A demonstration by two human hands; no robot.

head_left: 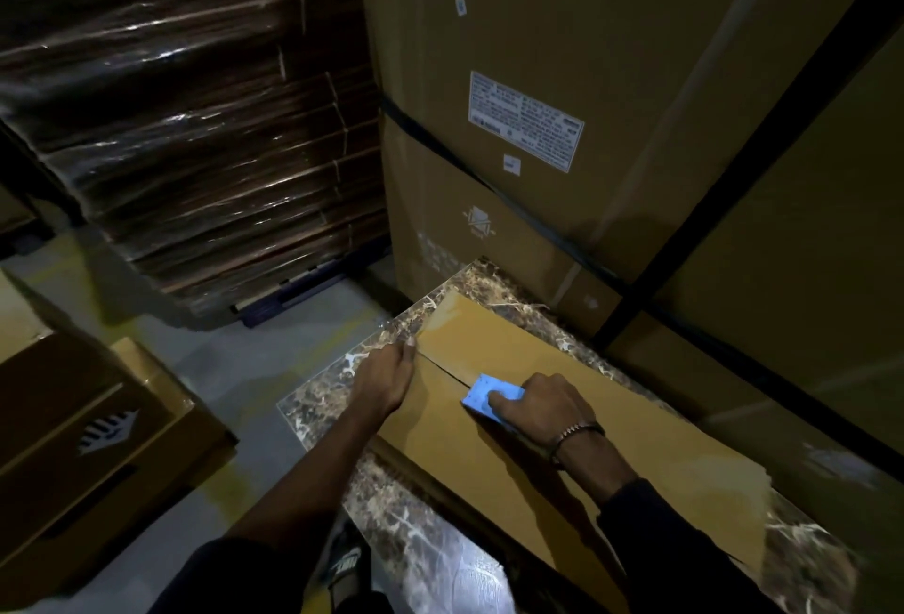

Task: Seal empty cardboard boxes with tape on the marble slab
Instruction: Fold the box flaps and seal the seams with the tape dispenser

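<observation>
1. Cardboard box (pixel 577 422) lies flat-topped on the marble slab (pixel 416 535), long axis running from the slab's far-left corner toward its near-right corner. Top flaps closed; contents not visible, so emptiness rests on the task line only.
2. Centre seam (pixel 442 371) between the flaps runs along that same long axis. A short stretch shows bare between the two hands.
3. Right hand (pixel 543 405) sits on the box top, fingers curled over a blue tape dispenser (pixel 489 395), pressing it down on the seam. Bracelet on that wrist.
4. Left hand (pixel 391 376) is at the box's far-left end, just ahead of the dispenser, fingers fairly straight and laid along the edge where the seam ends. Whether it pins a tape end there, cannot tell.
5. Judgement: the remaining seam lies ahead of the dispenser toward the far-left end; the right hand is nearer the work, the left steadies.
6. Whether tape already lies behind the dispenser is too dim to confirm.
7. Tall cartons (pixel 611 124) stand against the slab's far edge; a wrapped pallet stack (pixel 195 114) stands beyond on the floor.
</observation>
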